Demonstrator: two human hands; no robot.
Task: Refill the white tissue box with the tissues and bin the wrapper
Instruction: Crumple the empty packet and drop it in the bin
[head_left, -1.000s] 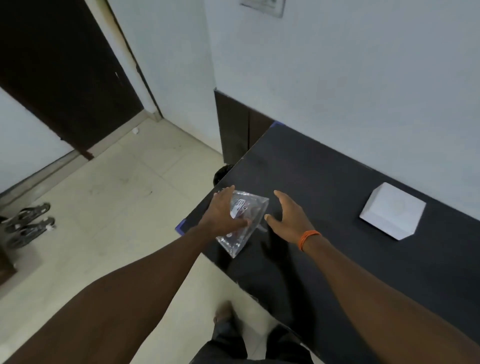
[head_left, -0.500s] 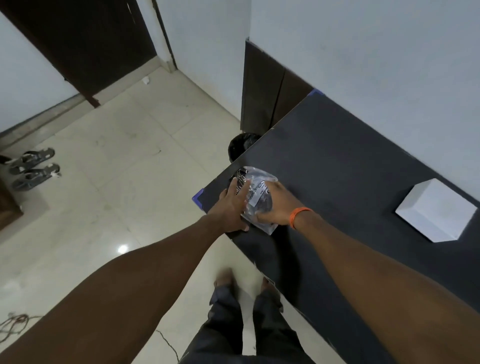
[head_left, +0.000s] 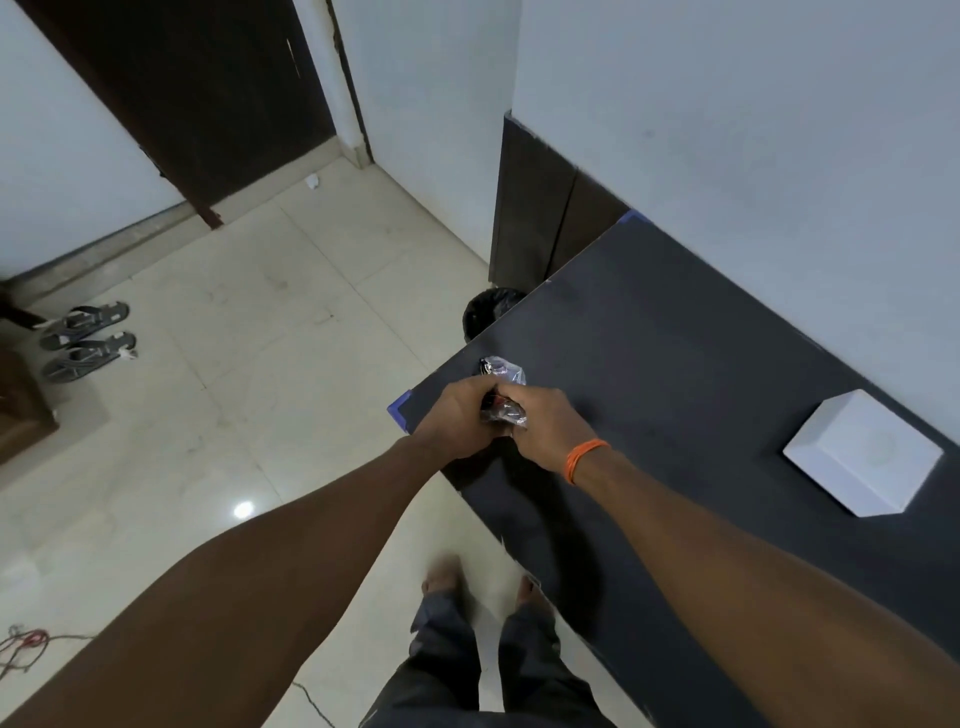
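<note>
Over the near left corner of the dark desk, both hands are closed together around the clear plastic wrapper, which is scrunched into a small wad between them. The left hand grips it from the left with fingers curled over the top, and the right hand presses in from the right, its fingers wrapped around the lower part of the crumpled film; an orange band circles the right wrist. A twist of the wrapper sticks out above the knuckles, and some dark and red print shows through the plastic between the two hands. Whether the wad touches the desk surface cannot be told. The white tissue box sits on the desk well to the right of the hands, near the wall, with a corner turned toward the camera and its top face blank apart from a faint round mark. Just beyond the desk's left edge, a black-lined bin stands on the pale tiled floor, partly hidden by the desk. A pair of sandals lies on the floor far to the left, beside a dark door. The person's bare feet and dark trousers show at the bottom, close to the desk's front edge.
</note>
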